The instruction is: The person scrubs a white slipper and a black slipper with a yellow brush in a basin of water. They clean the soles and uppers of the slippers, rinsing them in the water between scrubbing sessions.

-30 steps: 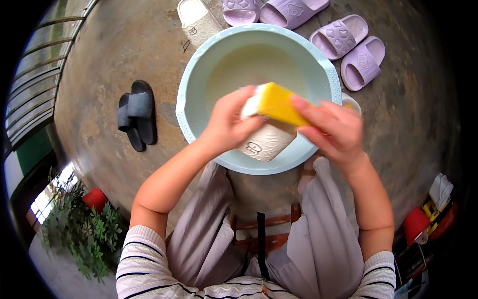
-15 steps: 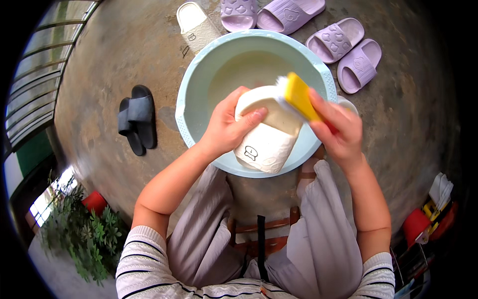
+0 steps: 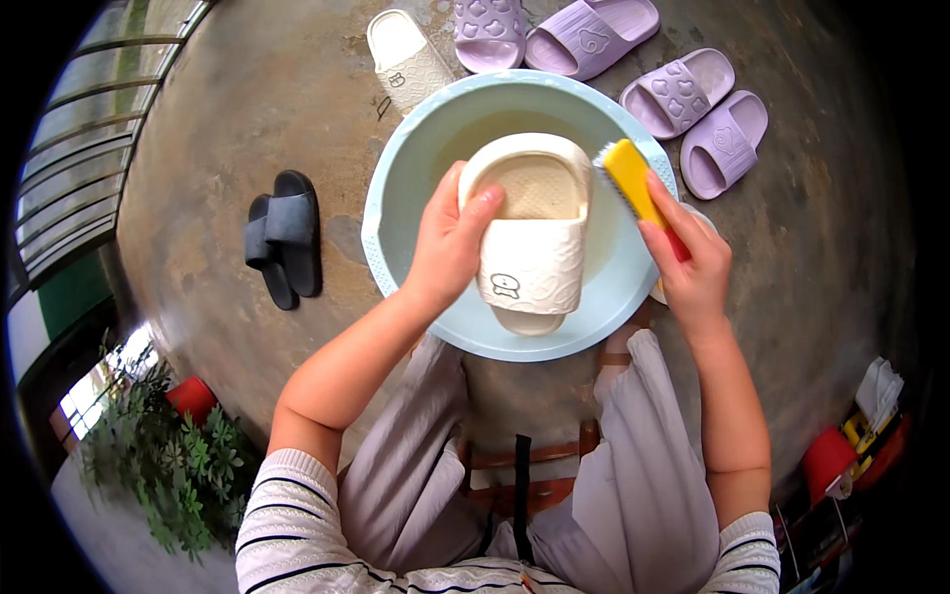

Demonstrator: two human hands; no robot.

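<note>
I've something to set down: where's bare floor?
Upper left, floor lies bare between the railing, black slippers and far white slipper; another patch lies between the right hand and the red container. It's crowded along the far rim of the basin, with that slipper and lilac slippers close by.

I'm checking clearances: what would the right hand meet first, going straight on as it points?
Leading with its yellow and red brush, the right hand would probably meet the round, pale blue plastic basin at its far rim, or pass above; depth is unclear.

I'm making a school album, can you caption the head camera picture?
The left hand holds a white slipper over a blue basin; the right hand grips a yellow brush.
</note>
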